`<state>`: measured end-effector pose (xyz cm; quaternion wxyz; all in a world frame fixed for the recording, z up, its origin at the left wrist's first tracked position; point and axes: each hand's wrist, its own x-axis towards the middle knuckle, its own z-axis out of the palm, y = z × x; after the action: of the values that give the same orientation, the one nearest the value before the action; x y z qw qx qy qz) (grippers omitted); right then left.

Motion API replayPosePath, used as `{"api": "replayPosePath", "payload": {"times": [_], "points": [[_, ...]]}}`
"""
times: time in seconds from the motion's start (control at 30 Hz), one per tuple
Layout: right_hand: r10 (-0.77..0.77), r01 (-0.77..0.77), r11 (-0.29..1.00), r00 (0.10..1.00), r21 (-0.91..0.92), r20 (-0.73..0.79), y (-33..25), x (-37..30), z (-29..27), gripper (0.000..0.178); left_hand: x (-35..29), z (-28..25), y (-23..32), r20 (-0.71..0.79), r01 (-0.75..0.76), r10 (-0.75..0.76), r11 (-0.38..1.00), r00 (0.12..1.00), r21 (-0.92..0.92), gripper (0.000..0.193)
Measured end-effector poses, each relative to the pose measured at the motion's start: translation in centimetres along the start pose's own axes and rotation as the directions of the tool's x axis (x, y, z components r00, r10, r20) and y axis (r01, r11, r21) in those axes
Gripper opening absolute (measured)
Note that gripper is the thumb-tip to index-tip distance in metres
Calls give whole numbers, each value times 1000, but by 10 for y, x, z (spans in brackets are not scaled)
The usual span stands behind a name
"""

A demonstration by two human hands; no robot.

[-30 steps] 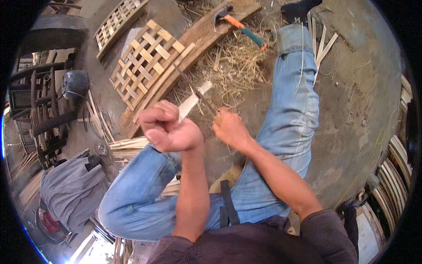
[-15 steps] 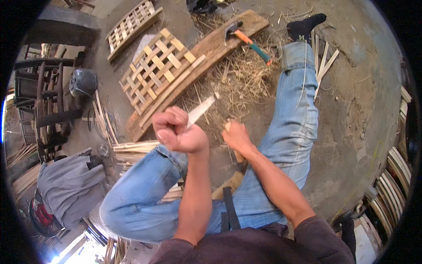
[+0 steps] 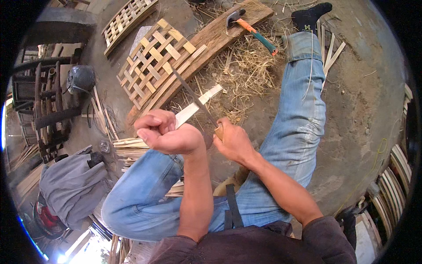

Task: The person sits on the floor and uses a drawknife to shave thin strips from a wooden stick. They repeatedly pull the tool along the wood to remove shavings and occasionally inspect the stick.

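My left hand (image 3: 171, 132) is closed on one end of a flat, pale bamboo strip (image 3: 184, 115), which points away to the upper right. In my right hand (image 3: 236, 141), fingers wrapped round its wooden handle, is a knife with a long, narrow dark blade (image 3: 188, 89). The blade slants to the upper left and crosses the strip in view; whether it touches is hard to tell. Past the blade's tip lies a woven bamboo lattice panel (image 3: 154, 53), resting by a thick wooden plank (image 3: 211, 55).
A hammer (image 3: 255, 35) with an orange and green handle lies across the plank and a heap of shavings (image 3: 250, 77). Cut strips (image 3: 131, 144) lie beside my left knee. A second lattice panel (image 3: 127, 24) is farther off. My outstretched leg (image 3: 299, 101) borders the right side.
My right hand has lifted, bringing the knife blade into plain sight across the strip. My left hand has shifted slightly left with the strip, which shows more of its flat face.
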<state>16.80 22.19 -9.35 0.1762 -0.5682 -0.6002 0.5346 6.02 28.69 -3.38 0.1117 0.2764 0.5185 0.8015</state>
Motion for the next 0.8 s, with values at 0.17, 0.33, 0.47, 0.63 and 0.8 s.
{"api": "replayPosePath", "payload": {"times": [0.17, 0.33, 0.47, 0.63, 0.8], "points": [[-53, 49, 998, 996, 47, 77, 6, 4, -4, 38, -1, 0, -2, 43, -26, 27, 1000, 999, -6, 42], [-164, 161, 985, 985, 63, 45, -1, 1, -5, 34, -1, -2, -4, 1, -25, 25, 999, 1000, 22, 42], [-132, 148, 968, 987, -203, 92, 40, 26, 1, 31, 0, 5, -3, 21, -30, 29, 999, 999, 44, 43], [-40, 49, 991, 996, -122, 78, 17, 11, 0, 21, 7, 1, -6, 14, -63, 62, 992, 998, 110, 43], [-188, 190, 980, 982, -57, 32, -1, 7, -2, 24, 13, -11, -5, -7, -35, 35, 997, 999, 66, 41]]}}
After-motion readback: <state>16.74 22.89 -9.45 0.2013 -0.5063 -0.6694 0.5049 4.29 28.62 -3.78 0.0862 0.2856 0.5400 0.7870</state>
